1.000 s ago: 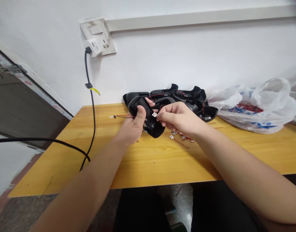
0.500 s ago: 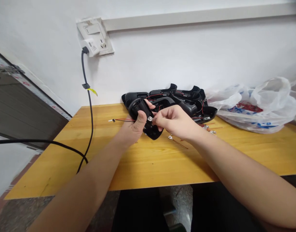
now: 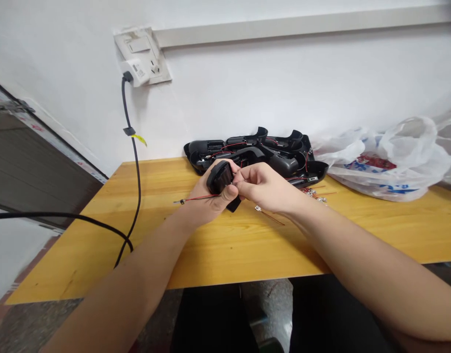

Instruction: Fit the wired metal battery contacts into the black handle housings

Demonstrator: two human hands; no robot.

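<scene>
My left hand (image 3: 207,196) grips a black plastic housing (image 3: 220,177), a rounded piece resembling a handle or controller shell. A thin red wire (image 3: 198,198) runs from under my left hand across the table, ending in a small black tip. My right hand (image 3: 264,186) pinches at the housing's edge, and its fingertips hide whatever is between them. Nearest my right hand on the table lies a small metal terminal on a red wire (image 3: 267,214). A heap of open black plastic shells with red wiring (image 3: 247,154) sits just beyond both hands.
The hands work over a yellow wooden table (image 3: 100,255) against a white wall. Several small metal terminals (image 3: 313,192) lie at the shells' right end. A white plastic bag (image 3: 387,166) is at right; a black cable (image 3: 132,147) hangs from a wall socket (image 3: 142,56) at left.
The black housing has turned in my left hand, its round end now showing upward. The metal piece visible earlier at my right fingertips is now out of sight, and my hands are closer together.
</scene>
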